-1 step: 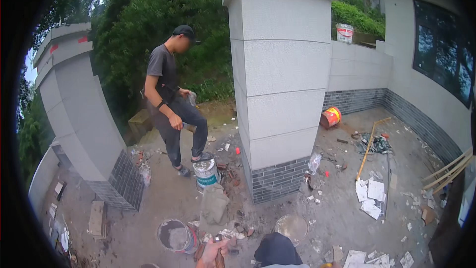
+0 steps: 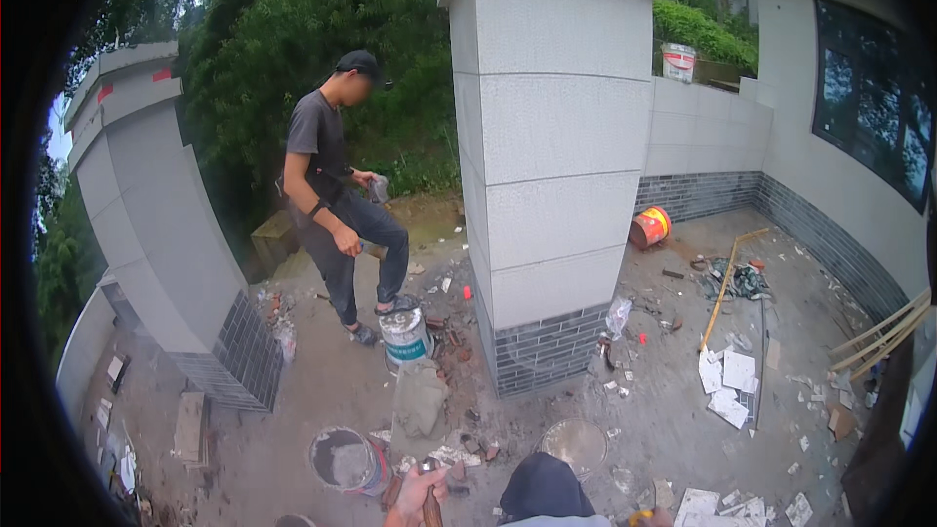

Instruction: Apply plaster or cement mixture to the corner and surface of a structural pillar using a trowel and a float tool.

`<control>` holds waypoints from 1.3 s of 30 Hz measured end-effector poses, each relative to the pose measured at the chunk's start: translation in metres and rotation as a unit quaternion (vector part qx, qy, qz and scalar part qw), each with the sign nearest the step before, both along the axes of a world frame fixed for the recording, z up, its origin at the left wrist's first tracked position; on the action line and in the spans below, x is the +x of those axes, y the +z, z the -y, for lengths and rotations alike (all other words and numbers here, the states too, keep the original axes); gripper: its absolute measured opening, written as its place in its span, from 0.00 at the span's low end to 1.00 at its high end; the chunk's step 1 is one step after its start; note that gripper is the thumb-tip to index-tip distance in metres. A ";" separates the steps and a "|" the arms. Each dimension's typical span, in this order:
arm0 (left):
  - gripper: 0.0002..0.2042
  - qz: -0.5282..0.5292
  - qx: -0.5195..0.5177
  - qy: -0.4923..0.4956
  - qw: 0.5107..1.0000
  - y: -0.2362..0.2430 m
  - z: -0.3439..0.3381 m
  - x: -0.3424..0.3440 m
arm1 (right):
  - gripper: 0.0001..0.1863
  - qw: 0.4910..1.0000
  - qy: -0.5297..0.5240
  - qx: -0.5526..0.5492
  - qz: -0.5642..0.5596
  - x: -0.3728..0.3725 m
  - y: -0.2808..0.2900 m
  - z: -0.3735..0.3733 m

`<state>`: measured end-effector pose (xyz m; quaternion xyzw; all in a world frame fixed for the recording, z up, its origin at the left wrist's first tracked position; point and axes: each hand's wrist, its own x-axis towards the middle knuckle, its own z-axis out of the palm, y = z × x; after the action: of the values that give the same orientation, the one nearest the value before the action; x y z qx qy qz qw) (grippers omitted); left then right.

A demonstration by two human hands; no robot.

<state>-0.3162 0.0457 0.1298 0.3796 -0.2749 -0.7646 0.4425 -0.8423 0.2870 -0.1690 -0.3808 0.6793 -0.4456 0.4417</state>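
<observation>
Site tally

Pillars (image 2: 556, 137): two, left and right. Co-worker (image 2: 330, 141): one. Buckets (image 2: 406, 344): five in clear view; two near, one under co-worker's foot, two far right. Trowel (image 2: 414, 445): one, near. Yellow pole (image 2: 719, 295): one, right.

Outdoor yard in soft, diffuse daylight. Bare, debris-strewn ground (image 2: 327, 376) carries two pale, panelled pillars, one central (image 2: 551, 127) and one near its left edge (image 2: 161, 210), both with grey brick bases. A low wall (image 2: 698, 132), brick-banded below, bounds its far right edge, meeting a pale building wall (image 2: 786, 88) with a dark-framed window (image 2: 869, 107). Dense trees (image 2: 400, 10) rise behind.
</observation>
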 end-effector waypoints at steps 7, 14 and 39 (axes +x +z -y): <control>0.06 -0.006 -0.011 0.053 0.999 -0.010 -0.013 0.012 | 0.26 0.912 -0.029 0.307 -0.271 -0.001 0.099 0.086; 0.06 -0.020 0.002 0.069 0.997 -0.018 -0.020 0.015 | 0.27 0.892 0.007 0.291 -0.347 0.006 0.125 0.066; 0.07 0.062 0.064 0.023 0.996 0.020 0.055 -0.040 | 0.16 0.651 0.348 -0.001 -0.675 -0.054 0.202 0.160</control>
<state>-0.3559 -0.0098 0.1493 0.4598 -0.2437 -0.7454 0.4166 -0.8968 0.1265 0.0332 -0.7852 0.6073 0.1199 -0.0168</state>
